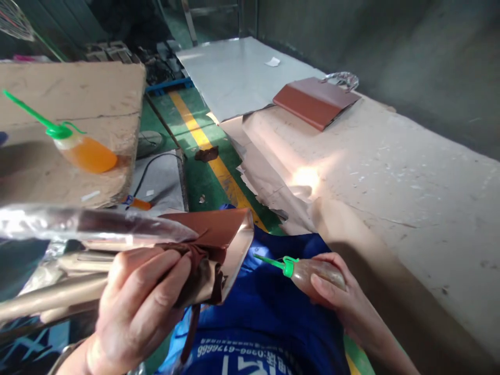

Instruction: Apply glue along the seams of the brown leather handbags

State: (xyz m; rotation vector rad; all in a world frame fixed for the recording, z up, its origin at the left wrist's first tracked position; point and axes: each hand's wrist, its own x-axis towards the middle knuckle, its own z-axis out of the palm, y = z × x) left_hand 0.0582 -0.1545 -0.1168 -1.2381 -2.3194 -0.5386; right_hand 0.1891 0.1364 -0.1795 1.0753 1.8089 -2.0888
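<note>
My left hand (136,307) is closed around a brown paper bag (219,232) with a shiny inner lining, gripping it by its folded end and dark ribbon handle. The bag's open mouth faces right. My right hand (344,299) is wrapped around a small glue bottle (312,273) with a green nozzle. The nozzle tip points left, a short way from the bag's mouth. Both hands hover over my lap in blue clothing (258,312).
A second glue bottle (84,151) with orange liquid lies on a cardboard sheet (78,94) at left. A finished brown bag (314,101) lies on the paper-covered table (390,172) at right. Clear plastic wrap (47,221) stretches across the left. The green floor with a yellow stripe (203,140) runs between.
</note>
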